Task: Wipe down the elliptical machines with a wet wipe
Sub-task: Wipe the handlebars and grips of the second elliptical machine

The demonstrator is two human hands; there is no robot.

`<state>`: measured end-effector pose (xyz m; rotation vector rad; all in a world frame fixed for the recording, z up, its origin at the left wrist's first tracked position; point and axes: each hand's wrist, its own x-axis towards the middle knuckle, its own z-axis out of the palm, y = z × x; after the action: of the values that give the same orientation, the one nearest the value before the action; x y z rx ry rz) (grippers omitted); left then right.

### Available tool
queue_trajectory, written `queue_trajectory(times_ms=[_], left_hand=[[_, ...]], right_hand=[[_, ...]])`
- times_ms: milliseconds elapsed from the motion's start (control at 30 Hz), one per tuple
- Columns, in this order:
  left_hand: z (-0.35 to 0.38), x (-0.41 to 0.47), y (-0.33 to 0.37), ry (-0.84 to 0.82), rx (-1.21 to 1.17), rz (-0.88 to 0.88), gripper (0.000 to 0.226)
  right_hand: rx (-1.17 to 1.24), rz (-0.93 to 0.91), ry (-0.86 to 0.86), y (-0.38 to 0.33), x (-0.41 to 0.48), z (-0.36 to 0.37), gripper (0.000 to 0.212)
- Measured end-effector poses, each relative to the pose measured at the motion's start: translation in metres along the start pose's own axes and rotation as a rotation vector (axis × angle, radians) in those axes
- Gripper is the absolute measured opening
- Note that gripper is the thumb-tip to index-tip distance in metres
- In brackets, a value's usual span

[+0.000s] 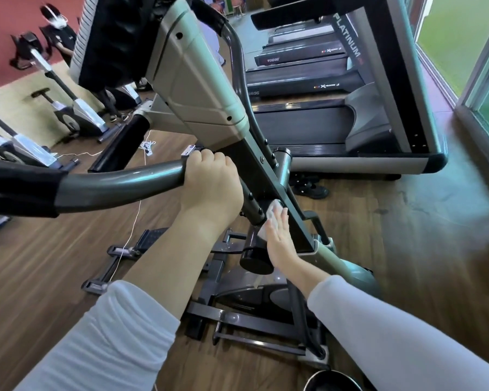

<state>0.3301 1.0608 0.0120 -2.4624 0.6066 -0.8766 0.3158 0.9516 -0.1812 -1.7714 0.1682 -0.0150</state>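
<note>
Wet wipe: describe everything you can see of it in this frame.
The wet wipe is white, thin and crumpled. Most of it is hidden under the right hand, whose straight fingers press it against the dark upright post of the elliptical, low down, just above a black round cap. Only its bunched edges show, past the fingertips and along the hand's left side.

A wood-plank floor was recorded, on which the elliptical base was set, treadmills were ranged to its right, exercise bikes stood left, and a white cable was trailed between.
</note>
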Motion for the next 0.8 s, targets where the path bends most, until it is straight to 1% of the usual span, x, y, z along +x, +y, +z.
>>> queue_trajectory(times_ms=[100,167,233,300,367,433,500,600,667,733,800], left_hand=[[0.000,0.000,0.000,0.009,-0.005,-0.004,0.025],[0.001,0.000,0.000,0.011,-0.003,-0.005,0.024],[0.002,0.000,0.001,0.010,0.004,-0.008,0.021],[0.003,0.002,0.000,0.001,0.008,-0.011,0.018],[0.004,0.002,0.000,-0.016,0.008,-0.011,0.018],[0.001,0.001,0.000,-0.031,0.005,-0.009,0.020],[-0.001,0.001,0.000,-0.040,0.006,-0.004,0.022],[-0.004,0.000,-0.001,-0.056,0.006,0.005,0.023],[-0.005,0.000,-0.001,-0.069,0.015,0.007,0.023],[-0.007,0.000,-0.002,-0.087,0.012,0.009,0.024],[-0.008,0.000,-0.001,-0.099,0.008,0.013,0.025]], right_hand=[[-0.237,-0.205,-0.090,0.008,-0.034,0.000,0.054],[-0.303,-0.294,-0.118,0.014,-0.056,0.000,0.058],[-0.371,-0.430,-0.111,0.015,-0.062,0.001,0.060],[-0.483,-0.598,-0.090,0.011,-0.049,-0.001,0.047],[-0.622,-0.690,-0.135,0.002,-0.026,-0.002,0.036],[-0.738,-0.719,-0.196,-0.009,-0.010,-0.002,0.034],[-0.786,-0.748,-0.199,-0.014,-0.004,0.000,0.034],[-0.727,-0.797,-0.181,-0.003,-0.017,-0.006,0.031],[-0.640,-0.790,-0.125,0.011,-0.032,-0.013,0.034],[-0.558,-0.686,-0.060,0.019,-0.046,-0.015,0.041],[-0.486,-0.496,-0.058,0.018,-0.054,-0.006,0.048]])
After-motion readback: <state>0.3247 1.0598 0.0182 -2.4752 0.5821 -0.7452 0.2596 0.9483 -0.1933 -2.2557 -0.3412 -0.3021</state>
